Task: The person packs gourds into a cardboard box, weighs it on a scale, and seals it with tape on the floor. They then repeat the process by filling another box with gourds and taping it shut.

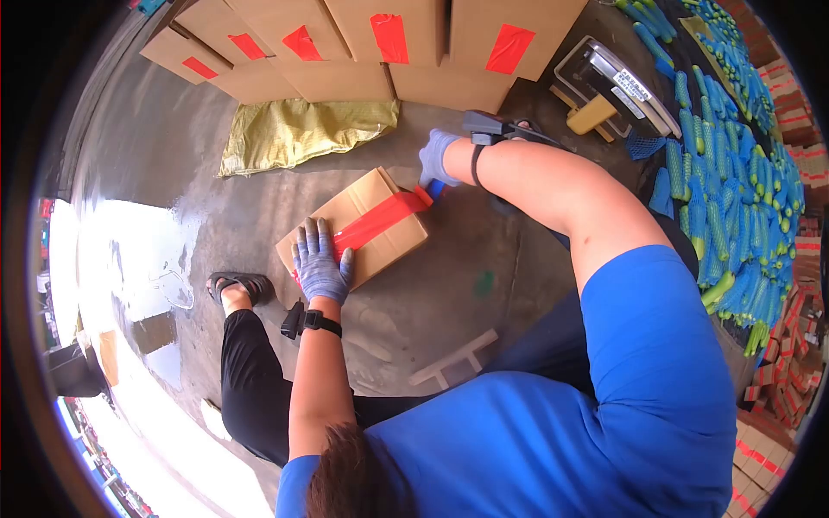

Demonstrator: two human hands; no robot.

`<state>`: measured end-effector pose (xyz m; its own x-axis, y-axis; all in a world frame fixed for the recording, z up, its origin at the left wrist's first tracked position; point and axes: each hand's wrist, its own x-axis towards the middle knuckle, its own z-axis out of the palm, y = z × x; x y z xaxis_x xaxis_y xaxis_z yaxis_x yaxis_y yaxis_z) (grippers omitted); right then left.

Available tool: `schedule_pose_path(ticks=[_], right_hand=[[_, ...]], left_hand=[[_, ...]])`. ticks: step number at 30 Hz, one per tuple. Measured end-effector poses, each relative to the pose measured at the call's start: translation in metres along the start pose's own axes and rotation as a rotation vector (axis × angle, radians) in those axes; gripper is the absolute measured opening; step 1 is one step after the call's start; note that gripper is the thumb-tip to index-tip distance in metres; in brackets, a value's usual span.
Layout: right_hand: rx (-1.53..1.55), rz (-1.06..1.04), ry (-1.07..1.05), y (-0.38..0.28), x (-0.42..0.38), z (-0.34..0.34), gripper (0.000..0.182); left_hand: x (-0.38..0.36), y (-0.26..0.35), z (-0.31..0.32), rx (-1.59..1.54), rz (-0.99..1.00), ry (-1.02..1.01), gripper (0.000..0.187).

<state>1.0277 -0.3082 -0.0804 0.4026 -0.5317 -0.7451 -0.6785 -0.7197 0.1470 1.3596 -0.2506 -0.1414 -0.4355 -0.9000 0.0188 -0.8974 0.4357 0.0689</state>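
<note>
A cardboard box (367,246) sits at an angle on the floor, with a strip of red tape (380,221) running across its top. My left hand (321,266), in a grey knit glove, lies flat on the near left part of the box, fingers outstretched beside the tape. At the box's far right end, my gloved right hand (439,157) is closed around a blue tape dispenser (434,188), mostly hidden by the hand and wrist. From the dispenser the red tape reaches back to the box edge. Both wrists wear black straps with small devices.
Large cartons (380,43) with red tape line the back. In front of them lies a yellow woven sack (306,134). A scale (617,91) stands at the back right, beside a heap of green vegetables in blue netting (725,198). Wet floor shines at left.
</note>
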Motion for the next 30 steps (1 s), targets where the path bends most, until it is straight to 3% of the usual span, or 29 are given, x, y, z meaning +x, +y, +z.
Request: schedule_pose_path(ticks=[1,3,7,8,10,13,14,15,17,18,21,24,25,27,28,30], right_hand=[[0.056,-0.017,-0.018,-0.013,0.020,-0.007,0.048],[-0.069,0.017,-0.259,-0.023,0.071,-0.017,0.047],[0.078,0.037,-0.341,-0.007,0.114,-0.008,0.049],[0.112,0.045,-0.363,-0.004,0.119,-0.002,0.050],[0.171,0.069,-0.405,-0.004,0.128,0.010,0.051],[0.293,0.074,-0.461,-0.010,0.121,0.037,0.053],[0.350,0.057,-0.486,-0.011,0.112,0.045,0.053],[0.406,0.029,-0.494,-0.014,0.098,0.048,0.054],[0.572,-0.093,-0.424,-0.023,0.042,0.041,0.073],[0.638,-0.148,-0.396,-0.030,0.020,0.042,0.081],[0.677,-0.297,-0.111,-0.066,-0.047,0.035,0.067],[0.943,-0.149,0.191,-0.110,-0.061,0.052,0.081],[0.871,-0.088,0.300,-0.122,-0.066,0.052,0.076],[0.747,0.073,0.298,-0.132,-0.080,0.040,0.068],[0.749,0.096,0.313,-0.131,-0.078,0.045,0.065],[0.759,0.078,0.348,-0.120,-0.077,0.053,0.061]], left_hand=[[0.001,0.000,0.000,0.000,0.007,-0.004,0.083],[0.004,0.005,0.001,0.000,-0.001,-0.036,0.085],[0.036,0.072,0.006,-0.105,0.373,-0.086,0.083],[0.045,0.086,0.009,-0.109,0.380,-0.087,0.083],[0.066,0.105,0.013,-0.150,0.354,-0.074,0.076],[0.071,0.085,0.004,-0.175,0.303,-0.044,0.070],[0.068,0.077,-0.005,-0.059,0.227,-0.005,0.069],[0.069,0.058,0.004,-0.142,0.094,0.047,0.071],[0.071,0.006,0.003,-0.055,-0.170,-0.010,0.072],[0.071,-0.018,-0.007,-0.061,-0.246,-0.139,0.066],[0.066,-0.059,-0.013,-0.029,-0.231,-0.319,0.060],[0.041,-0.034,-0.036,0.022,-0.361,-0.382,0.061],[0.026,-0.034,-0.031,-0.003,-0.432,-0.464,0.062],[-0.008,-0.027,-0.022,-0.128,-0.543,-0.516,0.060],[-0.020,-0.023,-0.020,-0.189,-0.574,-0.580,0.061],[-0.039,-0.016,-0.015,-0.241,-0.650,-0.519,0.062]])
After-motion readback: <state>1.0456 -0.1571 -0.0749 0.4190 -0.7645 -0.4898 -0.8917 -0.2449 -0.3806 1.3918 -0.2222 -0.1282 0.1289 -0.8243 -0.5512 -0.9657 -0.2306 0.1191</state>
